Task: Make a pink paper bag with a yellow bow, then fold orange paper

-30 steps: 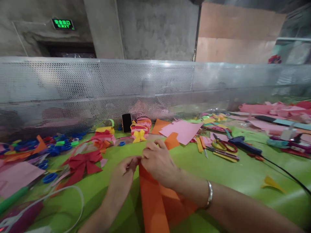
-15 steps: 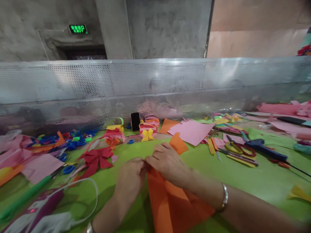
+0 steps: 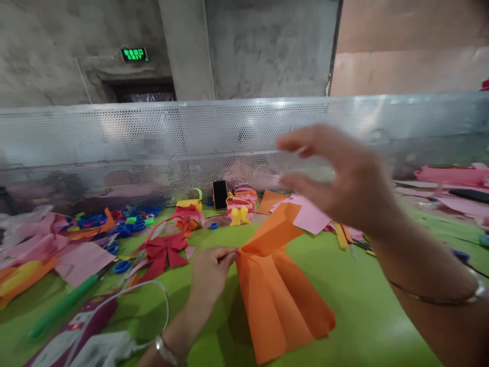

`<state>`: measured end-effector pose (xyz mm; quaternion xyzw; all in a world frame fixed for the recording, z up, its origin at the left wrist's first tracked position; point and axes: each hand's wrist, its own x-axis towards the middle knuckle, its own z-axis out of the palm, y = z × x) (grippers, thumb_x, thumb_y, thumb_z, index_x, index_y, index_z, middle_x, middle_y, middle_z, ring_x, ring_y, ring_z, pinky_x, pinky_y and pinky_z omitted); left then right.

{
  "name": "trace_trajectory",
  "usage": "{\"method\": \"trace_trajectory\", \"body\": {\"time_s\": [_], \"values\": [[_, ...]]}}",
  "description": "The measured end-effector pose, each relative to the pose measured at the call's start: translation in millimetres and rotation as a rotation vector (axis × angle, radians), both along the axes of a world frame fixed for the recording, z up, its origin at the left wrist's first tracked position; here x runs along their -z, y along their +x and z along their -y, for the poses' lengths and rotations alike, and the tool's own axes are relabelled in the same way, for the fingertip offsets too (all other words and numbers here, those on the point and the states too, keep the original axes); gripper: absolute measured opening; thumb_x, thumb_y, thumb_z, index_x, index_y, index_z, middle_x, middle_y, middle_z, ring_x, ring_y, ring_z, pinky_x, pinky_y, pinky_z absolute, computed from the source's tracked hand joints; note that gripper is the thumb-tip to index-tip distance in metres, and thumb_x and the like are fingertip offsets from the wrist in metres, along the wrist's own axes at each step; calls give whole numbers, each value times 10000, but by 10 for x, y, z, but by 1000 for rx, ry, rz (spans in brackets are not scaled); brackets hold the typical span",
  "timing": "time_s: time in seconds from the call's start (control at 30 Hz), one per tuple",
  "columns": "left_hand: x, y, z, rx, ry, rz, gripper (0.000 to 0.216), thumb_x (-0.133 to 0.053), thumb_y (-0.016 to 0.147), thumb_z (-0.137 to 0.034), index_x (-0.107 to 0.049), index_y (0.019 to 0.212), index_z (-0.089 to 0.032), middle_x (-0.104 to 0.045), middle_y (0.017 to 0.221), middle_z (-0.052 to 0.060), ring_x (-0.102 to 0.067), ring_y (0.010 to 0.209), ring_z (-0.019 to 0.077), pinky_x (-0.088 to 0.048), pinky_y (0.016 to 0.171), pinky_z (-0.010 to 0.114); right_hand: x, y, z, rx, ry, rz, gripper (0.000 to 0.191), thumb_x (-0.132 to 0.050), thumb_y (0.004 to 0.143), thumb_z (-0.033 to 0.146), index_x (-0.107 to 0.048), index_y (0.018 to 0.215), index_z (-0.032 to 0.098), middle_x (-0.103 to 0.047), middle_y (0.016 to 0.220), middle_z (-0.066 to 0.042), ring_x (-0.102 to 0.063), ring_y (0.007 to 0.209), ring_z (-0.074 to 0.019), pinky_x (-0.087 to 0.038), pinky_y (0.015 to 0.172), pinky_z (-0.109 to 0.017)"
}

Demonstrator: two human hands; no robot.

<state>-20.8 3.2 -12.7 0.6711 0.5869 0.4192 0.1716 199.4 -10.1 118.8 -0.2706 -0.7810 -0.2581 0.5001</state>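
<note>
My left hand [image 3: 212, 272] pinches the gathered middle of an orange felt sheet [image 3: 280, 298] over the green tabletop. Below the pinch the felt fans out in soft folds toward me; a shorter flap rises up and to the right. Raised above the table, my right hand [image 3: 336, 176] is blurred, with thumb and fingers apart and nothing visible between them. Left of the felt lies a red bow [image 3: 164, 255]. Behind it stand small felt bags, one pink with a yellow bow [image 3: 239, 216]. A pink felt sheet [image 3: 311, 216] lies partly behind my right hand.
At the left are a purple power strip [image 3: 76, 326] with a white cable, a green-handled tool [image 3: 63, 305] and blue rings [image 3: 122, 266]. A phone [image 3: 220, 194] leans near the perforated metal panel [image 3: 206, 148]. Pink scraps [image 3: 454, 176] lie at the far right.
My right hand has let go of the orange felt and lifted up to the right, its fingers spreading. My left hand keeps its pinch. The view has shifted slightly left.
</note>
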Motion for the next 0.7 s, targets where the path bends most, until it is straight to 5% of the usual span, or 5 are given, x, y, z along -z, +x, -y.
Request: {"method": "trace_trajectory", "body": {"time_s": [0.17, 0.27, 0.5, 0.7], "values": [[36, 21, -20, -15, -21, 24, 140, -606, 697, -224, -742, 663, -220, -746, 693, 34, -656, 633, 197, -443, 584, 274, 703, -218, -176, 136, -162, 474, 603, -753, 691, 438, -568, 1189, 153, -578, 1248, -123, -424, 1235, -317, -357, 1022, -507], [46, 25, -23, -12, -17, -6, 133, -616, 704, -212, -747, 680, -214, -745, 698, 42, -651, 640, 197, -438, 605, 282, 924, -315, -243, 230, -177, 549, 668, -800, 614, 467, -592, 1165, 151, -633, 1179, -113, -403, 1255, -321, -297, 1050, -529], [38, 47, -6, 31, 18, -61, 137, -628, 714, -179, -752, 699, -235, -754, 770, 43, -665, 744, 213, -451, 692, 303, 950, -226, -280, 273, -311, 596, 168, -738, 688, 112, -684, 795, 230, -718, 827, 1, -567, 1044, -241, -337, 965, -460], [72, 77, 3, 40, 36, -79, 202, -594, 741, -163, -757, 834, -238, -752, 828, 54, -663, 767, 209, -460, 710, 304, 963, -255, -205, 243, -315, 570, 198, -641, 763, 86, -647, 615, 217, -688, 662, 8, -605, 836, -207, -346, 905, -472]]}}
